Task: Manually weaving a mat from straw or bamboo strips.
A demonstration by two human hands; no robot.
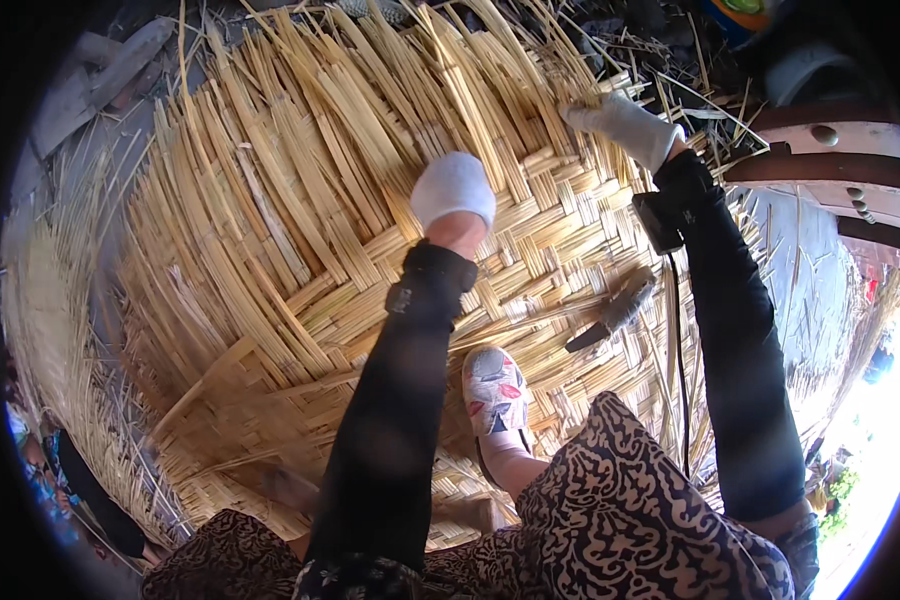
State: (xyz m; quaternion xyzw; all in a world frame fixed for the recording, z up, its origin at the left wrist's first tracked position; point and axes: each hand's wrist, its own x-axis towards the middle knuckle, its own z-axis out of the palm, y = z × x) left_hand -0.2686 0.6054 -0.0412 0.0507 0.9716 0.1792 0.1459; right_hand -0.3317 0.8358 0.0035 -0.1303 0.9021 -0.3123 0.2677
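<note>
Beneath me lies a large woven mat (560, 240) of split, straw-coloured reed strips, woven in a diagonal pattern near me. Its long loose strips (300, 130) fan out toward the far side. My left hand (455, 190), in a white glove, is curled over the border between weave and loose strips; what its fingers hold is hidden. At the far right edge my right hand (625, 127), also white-gloved, closes on reed strips with its fingers pointing left. A knife (615, 310) with a wrapped handle and dark blade lies on the weave between my forearms.
My foot in a leaf-patterned shoe (497, 395) stands on the mat. At the right is a brown-framed piece of furniture (830, 150). Scattered reed scraps (660, 60) lie beyond the mat. Another person's dark sleeve (95, 490) shows at lower left.
</note>
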